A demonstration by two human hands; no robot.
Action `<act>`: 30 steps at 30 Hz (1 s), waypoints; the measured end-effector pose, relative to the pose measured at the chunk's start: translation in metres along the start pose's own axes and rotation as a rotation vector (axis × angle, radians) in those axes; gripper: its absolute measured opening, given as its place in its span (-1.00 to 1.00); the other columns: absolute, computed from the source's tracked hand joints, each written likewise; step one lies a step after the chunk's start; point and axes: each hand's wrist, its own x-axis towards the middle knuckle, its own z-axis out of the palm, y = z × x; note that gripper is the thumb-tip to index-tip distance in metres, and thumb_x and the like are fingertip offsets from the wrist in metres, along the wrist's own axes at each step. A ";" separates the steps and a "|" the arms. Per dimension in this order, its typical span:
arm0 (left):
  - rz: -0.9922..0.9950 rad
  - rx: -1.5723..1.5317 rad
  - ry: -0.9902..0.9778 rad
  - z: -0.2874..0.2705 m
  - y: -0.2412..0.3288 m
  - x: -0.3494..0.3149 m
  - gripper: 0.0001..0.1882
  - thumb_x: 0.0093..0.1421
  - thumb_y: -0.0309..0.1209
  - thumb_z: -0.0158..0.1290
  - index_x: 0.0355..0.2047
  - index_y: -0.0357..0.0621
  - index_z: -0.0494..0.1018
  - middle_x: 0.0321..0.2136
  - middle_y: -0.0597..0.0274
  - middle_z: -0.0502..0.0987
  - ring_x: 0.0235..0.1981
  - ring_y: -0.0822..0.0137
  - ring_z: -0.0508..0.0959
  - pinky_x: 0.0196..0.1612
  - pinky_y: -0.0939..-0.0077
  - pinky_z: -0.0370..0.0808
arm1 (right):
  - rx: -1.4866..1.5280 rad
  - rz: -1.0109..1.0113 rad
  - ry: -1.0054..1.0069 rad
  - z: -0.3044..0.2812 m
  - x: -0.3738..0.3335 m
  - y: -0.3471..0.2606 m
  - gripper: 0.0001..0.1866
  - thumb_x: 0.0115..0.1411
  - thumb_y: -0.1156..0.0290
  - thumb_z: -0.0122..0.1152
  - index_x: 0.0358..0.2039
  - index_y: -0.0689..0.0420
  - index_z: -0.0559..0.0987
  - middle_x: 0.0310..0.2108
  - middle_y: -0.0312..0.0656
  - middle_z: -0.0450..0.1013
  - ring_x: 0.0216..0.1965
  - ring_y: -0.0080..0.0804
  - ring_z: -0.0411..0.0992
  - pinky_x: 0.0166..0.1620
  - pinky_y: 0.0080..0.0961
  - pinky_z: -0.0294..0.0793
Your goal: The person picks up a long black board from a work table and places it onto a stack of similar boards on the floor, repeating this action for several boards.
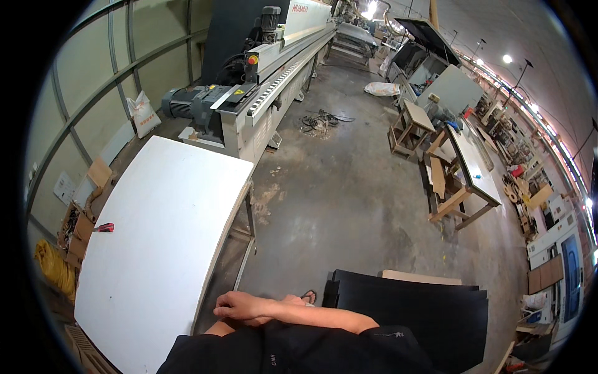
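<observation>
My forearms cross in front of my dark shirt. My right hand (235, 306) lies over to the left with its fingers loosely curled, and nothing shows in it. It is close to the near right edge of a white-topped table (168, 218). My left hand (294, 300) pokes out beyond my right forearm; its fingers are mostly hidden. On the far left side of the tabletop lies a red and black handheld tool (104, 228), out of reach of both hands.
Ahead stands a long machine (274, 87) with a grey motor (187, 103). Black panels (411, 311) are stacked at my right. A wooden-legged workbench (470, 165) and a small stool (414, 118) stand farther right. Cables (324, 121) lie on the floor.
</observation>
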 end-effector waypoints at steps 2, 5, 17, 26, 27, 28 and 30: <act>-0.004 -0.012 0.013 -0.001 -0.001 -0.007 -0.64 0.06 -0.22 0.03 -0.22 -0.22 0.44 -0.36 -0.06 0.53 -0.30 0.01 0.52 -0.20 0.21 0.44 | 0.066 -0.030 -0.054 0.004 0.003 0.001 -0.66 0.15 0.19 -0.02 -0.41 0.25 0.52 -0.43 0.02 0.47 -0.33 -0.04 0.43 -0.28 -0.26 0.38; 0.016 -0.018 0.015 -0.001 0.003 -0.006 -0.64 0.06 -0.23 0.03 -0.22 -0.22 0.44 -0.37 -0.06 0.53 -0.31 0.02 0.52 -0.21 0.22 0.44 | -0.204 -0.067 0.011 0.010 0.003 0.033 -0.68 0.13 0.22 -0.02 -0.44 0.25 0.51 -0.43 0.02 0.47 -0.34 -0.05 0.44 -0.29 -0.27 0.38; 0.028 -0.036 0.030 -0.003 0.020 0.006 -0.65 0.08 -0.24 0.02 -0.22 -0.24 0.43 -0.38 -0.05 0.53 -0.35 0.06 0.53 -0.24 0.24 0.44 | -0.212 -0.105 0.040 -0.003 0.006 0.011 -0.74 0.10 0.23 0.02 -0.44 0.18 0.51 -0.43 -0.01 0.47 -0.32 0.00 0.42 -0.28 -0.25 0.40; 0.053 -0.047 0.035 -0.005 0.038 0.031 -0.65 0.09 -0.24 0.02 -0.22 -0.26 0.43 -0.39 -0.04 0.53 -0.38 0.08 0.54 -0.27 0.26 0.45 | -0.110 -0.052 0.113 -0.015 -0.020 0.013 -0.75 0.10 0.21 0.05 -0.41 0.14 0.52 -0.42 -0.02 0.47 -0.33 -0.03 0.43 -0.27 -0.26 0.39; 0.058 -0.049 0.033 -0.005 0.040 0.033 -0.65 0.09 -0.25 0.02 -0.22 -0.26 0.43 -0.39 -0.04 0.53 -0.38 0.09 0.54 -0.27 0.26 0.45 | -0.035 -0.066 0.077 -0.020 -0.023 0.007 -0.75 0.10 0.21 0.05 -0.41 0.14 0.52 -0.43 -0.02 0.47 -0.33 -0.04 0.43 -0.27 -0.27 0.39; 0.062 -0.044 0.030 -0.004 0.043 0.036 -0.65 0.10 -0.25 0.01 -0.22 -0.26 0.43 -0.39 -0.04 0.53 -0.38 0.09 0.54 -0.27 0.27 0.45 | 0.040 -0.080 0.046 -0.023 -0.026 0.005 -0.75 0.10 0.21 0.05 -0.42 0.14 0.52 -0.44 -0.03 0.47 -0.33 -0.04 0.43 -0.27 -0.27 0.39; 0.081 -0.036 0.020 -0.002 0.049 0.043 -0.65 0.10 -0.25 0.01 -0.22 -0.27 0.43 -0.39 -0.04 0.53 -0.39 0.10 0.54 -0.28 0.27 0.45 | -0.112 -0.088 0.159 -0.025 -0.026 0.031 -0.74 0.09 0.22 0.05 -0.42 0.15 0.53 -0.44 0.01 0.47 -0.35 -0.01 0.43 -0.30 -0.24 0.39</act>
